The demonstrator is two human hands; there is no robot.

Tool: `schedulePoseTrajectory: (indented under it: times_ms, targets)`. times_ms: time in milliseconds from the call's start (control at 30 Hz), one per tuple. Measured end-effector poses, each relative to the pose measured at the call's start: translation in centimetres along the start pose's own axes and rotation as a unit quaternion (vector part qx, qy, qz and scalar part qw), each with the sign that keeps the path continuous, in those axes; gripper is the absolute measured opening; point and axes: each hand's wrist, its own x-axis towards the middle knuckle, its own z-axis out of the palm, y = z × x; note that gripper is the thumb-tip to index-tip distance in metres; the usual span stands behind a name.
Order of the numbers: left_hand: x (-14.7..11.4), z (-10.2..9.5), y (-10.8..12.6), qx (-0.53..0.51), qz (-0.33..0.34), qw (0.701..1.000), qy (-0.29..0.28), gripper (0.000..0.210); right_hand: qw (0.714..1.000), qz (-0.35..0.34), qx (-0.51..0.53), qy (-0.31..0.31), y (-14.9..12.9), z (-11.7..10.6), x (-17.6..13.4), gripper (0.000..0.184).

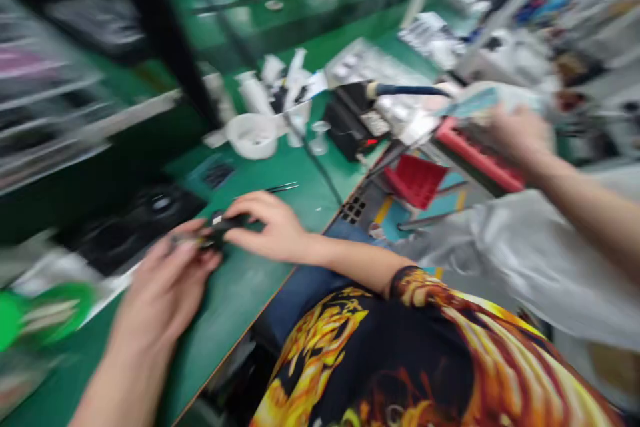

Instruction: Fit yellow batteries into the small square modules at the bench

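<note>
A small black part [216,232] with a pale spot on it is between my two hands, low over the green bench [240,287]. My left hand [167,273] has its fingers curled round the left side of it. From the right, my right hand [270,225] pinches its other end between thumb and fingers. Blur and the fingers hide its exact kind. Just beyond my right hand lie thin metal tweezers [283,187]. Black round-shaped items [157,203] lie beyond my left hand, towards the back of the bench.
A white bowl [251,137] and a black box with a red display [350,123] stand further back. Green rolls [63,313] lie at the left. Past the bench edge are a red bin [417,180] and another person's hand [523,137] over a red tray [480,157].
</note>
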Motion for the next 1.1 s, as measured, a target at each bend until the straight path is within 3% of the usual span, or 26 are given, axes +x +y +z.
schedulePoseTrajectory:
  times_ms: [67,233,500,700,900,1100]
  targets:
    - [0.2,0.7,0.0,-0.012,0.037,0.999,-0.025,0.048,1.0,0.005,0.012,0.026,-0.4,-0.4,0.0,0.023]
    - [1.0,0.3,-0.8,0.004,0.067,0.996,-0.066,0.048,0.995,-0.077,0.065,0.014,-0.6,-0.5,0.0,0.02]
    - [0.6,0.4,-0.9,-0.008,0.083,0.994,-0.07,0.049,0.996,-0.059,0.069,-0.016,-0.8,-0.4,-0.1,0.017]
    - [0.4,0.5,-0.4,-0.033,0.052,0.993,-0.103,0.051,0.993,-0.056,0.101,-0.012,-1.0,-0.6,0.1,0.016]
    - [0.4,0.6,-0.3,-0.043,0.027,0.991,-0.126,0.048,0.989,-0.004,0.146,-0.01,-1.2,-0.8,0.0,0.02]
    - [0.6,-0.4,0.2,-0.018,0.0,0.997,-0.073,0.052,0.979,0.08,0.19,0.002,0.0,-0.2,0.5,0.023]
